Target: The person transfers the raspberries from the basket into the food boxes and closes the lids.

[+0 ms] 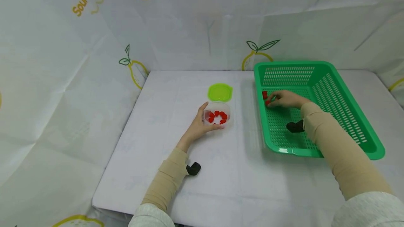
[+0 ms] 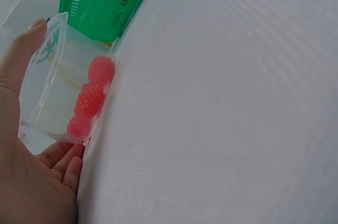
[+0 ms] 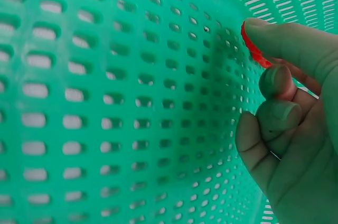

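A clear round plastic tub (image 1: 228, 110) with several raspberries (image 1: 216, 113) in it stands on the table, and my left hand (image 1: 199, 124) holds it from the left side, thumb on the near rim. In the left wrist view, raspberries (image 2: 90, 100) show through the bottom of the tub (image 2: 50, 89). Inside the green basket (image 1: 318, 66), my right hand (image 1: 285, 99) pinches one raspberry (image 1: 268, 103) between thumb and fingers near the left wall. The right wrist view shows that raspberry (image 3: 253, 46) at the fingertips of the right hand (image 3: 296, 108). Another red raspberry (image 1: 264, 95) lies beside it.
A bright green lid (image 1: 220, 92) lies behind the tub on the white-covered table (image 1: 176, 94). The basket's raised rim surrounds the right hand. A white sheet with lemon prints (image 1: 202, 38) hangs behind the table.
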Demonstrator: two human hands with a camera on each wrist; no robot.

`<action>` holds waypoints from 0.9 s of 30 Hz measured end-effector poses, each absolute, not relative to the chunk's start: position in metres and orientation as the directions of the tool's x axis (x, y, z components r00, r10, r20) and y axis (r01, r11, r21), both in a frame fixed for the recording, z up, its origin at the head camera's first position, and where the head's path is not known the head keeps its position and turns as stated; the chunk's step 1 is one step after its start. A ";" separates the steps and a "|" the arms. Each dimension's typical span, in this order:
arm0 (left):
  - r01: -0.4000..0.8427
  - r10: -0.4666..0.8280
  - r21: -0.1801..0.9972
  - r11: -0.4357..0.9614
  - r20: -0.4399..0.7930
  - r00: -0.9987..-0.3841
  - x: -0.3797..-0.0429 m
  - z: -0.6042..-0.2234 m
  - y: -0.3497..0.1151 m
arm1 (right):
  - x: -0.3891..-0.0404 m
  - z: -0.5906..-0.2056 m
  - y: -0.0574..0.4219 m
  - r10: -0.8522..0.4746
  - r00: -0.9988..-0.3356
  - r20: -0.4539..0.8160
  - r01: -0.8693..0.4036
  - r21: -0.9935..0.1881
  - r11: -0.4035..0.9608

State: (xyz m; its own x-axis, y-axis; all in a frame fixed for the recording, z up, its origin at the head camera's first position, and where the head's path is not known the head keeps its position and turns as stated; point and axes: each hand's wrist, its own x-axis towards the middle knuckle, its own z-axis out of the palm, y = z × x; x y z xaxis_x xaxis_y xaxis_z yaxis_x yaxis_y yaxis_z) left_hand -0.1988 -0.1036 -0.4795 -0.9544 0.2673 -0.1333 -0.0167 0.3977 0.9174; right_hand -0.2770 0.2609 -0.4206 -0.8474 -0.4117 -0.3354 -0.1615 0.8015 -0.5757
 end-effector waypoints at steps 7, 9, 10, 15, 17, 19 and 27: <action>-0.024 0.264 0.916 0.401 -0.140 -0.954 -0.198 -0.479 -0.103 | -0.272 -0.412 0.265 -0.420 -0.844 -0.332 -0.152 -0.603 0.783; -0.026 0.260 0.916 0.400 -0.141 -0.955 -0.198 -0.479 -0.103 | -0.271 -0.411 0.266 -0.427 -0.844 -0.325 -0.165 -0.600 0.783; -0.026 0.258 0.916 0.400 -0.140 -0.956 -0.198 -0.479 -0.103 | -0.270 -0.410 0.267 -0.428 -0.844 -0.324 -0.168 -0.598 0.784; -0.019 0.258 0.916 0.400 -0.133 -0.957 -0.199 -0.480 -0.103 | -0.269 -0.413 0.268 -0.425 -0.841 -0.335 -0.161 -0.595 0.788; -0.015 0.258 0.915 0.402 -0.129 -0.957 -0.198 -0.480 -0.103 | -0.269 -0.414 0.268 -0.418 -0.843 -0.338 -0.152 -0.597 0.788; -0.019 0.256 0.913 0.407 -0.134 -0.957 -0.198 -0.480 -0.103 | -0.269 -0.416 0.268 -0.415 -0.846 -0.334 -0.157 -0.588 0.793; -0.031 0.247 0.910 0.413 -0.145 -0.958 -0.196 -0.477 -0.102 | -0.273 -0.421 0.267 -0.434 -0.841 -0.324 -0.185 -0.580 0.793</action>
